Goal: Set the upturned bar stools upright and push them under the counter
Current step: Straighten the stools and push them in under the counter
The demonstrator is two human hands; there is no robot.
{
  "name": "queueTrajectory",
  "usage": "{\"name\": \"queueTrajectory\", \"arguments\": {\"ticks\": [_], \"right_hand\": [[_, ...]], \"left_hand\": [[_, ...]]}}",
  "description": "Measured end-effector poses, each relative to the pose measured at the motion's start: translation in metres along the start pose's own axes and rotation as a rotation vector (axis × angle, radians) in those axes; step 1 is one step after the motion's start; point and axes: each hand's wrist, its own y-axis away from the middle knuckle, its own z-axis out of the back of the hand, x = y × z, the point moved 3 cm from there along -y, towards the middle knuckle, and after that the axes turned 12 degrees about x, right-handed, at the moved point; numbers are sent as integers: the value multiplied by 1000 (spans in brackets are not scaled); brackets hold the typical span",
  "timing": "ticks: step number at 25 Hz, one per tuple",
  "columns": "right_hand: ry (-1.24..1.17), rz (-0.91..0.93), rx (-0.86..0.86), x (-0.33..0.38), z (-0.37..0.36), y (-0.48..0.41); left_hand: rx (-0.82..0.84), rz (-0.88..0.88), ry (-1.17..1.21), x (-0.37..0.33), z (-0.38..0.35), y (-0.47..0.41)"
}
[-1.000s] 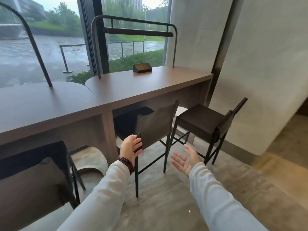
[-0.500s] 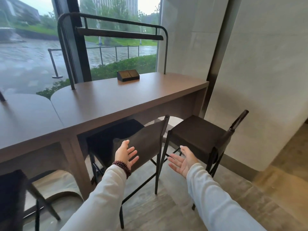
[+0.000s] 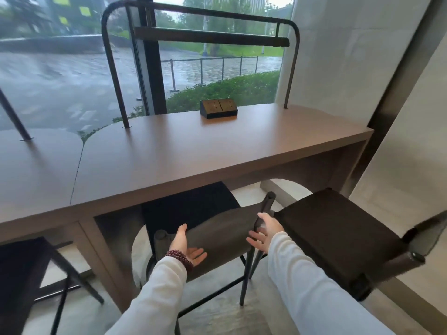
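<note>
Standing upright, the stool (image 3: 217,235) faces the counter (image 3: 193,151); both hands (image 3: 186,243) (open, empty) flank its backrest.

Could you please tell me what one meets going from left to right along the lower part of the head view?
Stool at the left edge → left hand on the middle stool's backrest → right hand → stool on the right.
</note>
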Motion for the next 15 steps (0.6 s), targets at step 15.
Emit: {"name": "queueTrajectory", "arguments": {"ticks": [15], "right_hand": [[187,-105,-6,58,11,-117]], "left_hand": [[-171,-406,374,6,-25,-64]]}}
